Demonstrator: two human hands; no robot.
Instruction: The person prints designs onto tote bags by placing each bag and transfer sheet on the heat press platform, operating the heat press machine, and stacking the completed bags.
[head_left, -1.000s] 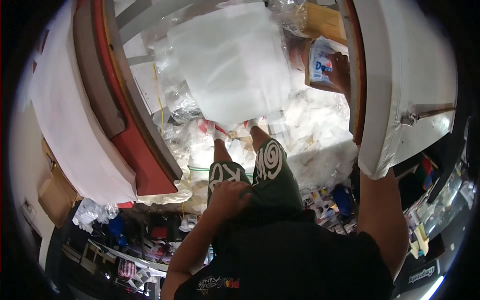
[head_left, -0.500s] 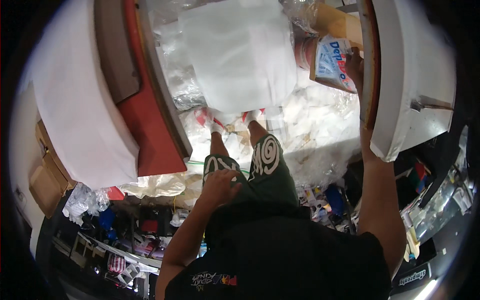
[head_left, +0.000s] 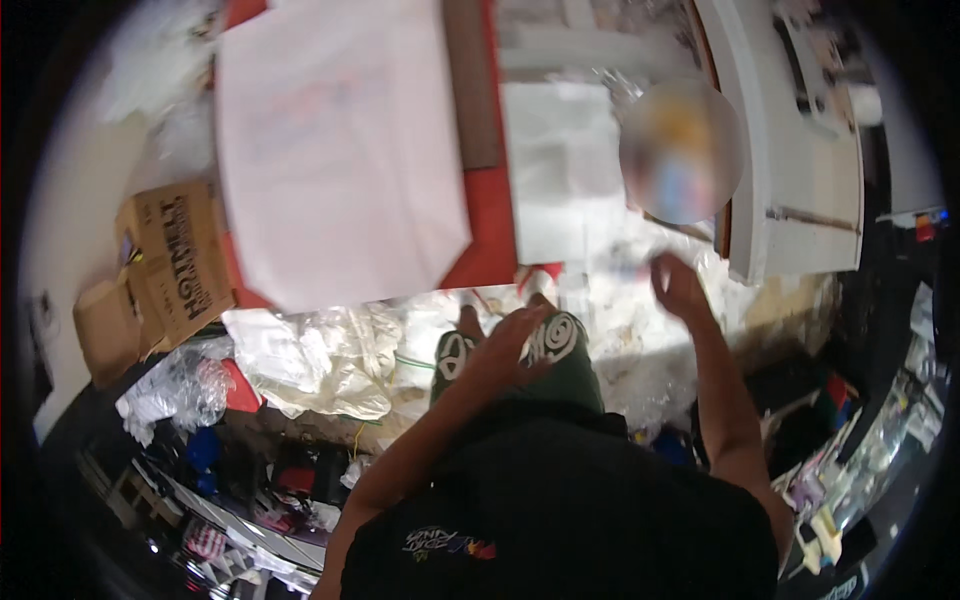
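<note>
Right hand (head_left: 680, 287) is out in front, right of my legs, below the round blurred patch (head_left: 682, 152) (yellow up top, blue lower down, contents unreadable). Just left of my right fingers sits a smeared pale item (head_left: 628, 268) with bluish and reddish marks; it's over the white plastic litter (head_left: 640, 325). Motion blur there: can't tell if those fingers are spread, pressed together or pinching it, or whether they touch it at all.

Left hand (head_left: 512, 345) is low, in front of my green shorts (head_left: 572, 385), back of the hand up. Those fingers are extended and loose. Contact with the cloth: can't tell from this angle.

Around that: big white sheet (head_left: 340, 160) on the red counter (head_left: 490, 235) to my left, with a brown panel (head_left: 477, 90) along its right side. White stack (head_left: 565, 170) ahead, between the counter and the white cabinet (head_left: 805, 190) on the right. My red-and-white shoes show just below the stack.

Far left: open cardboard box (head_left: 185, 260), flap hanging down. Crumpled cream plastic (head_left: 315, 365) below the counter edge, clear plastic bag (head_left: 180, 390) further left, small red piece (head_left: 240, 388) between them
</note>
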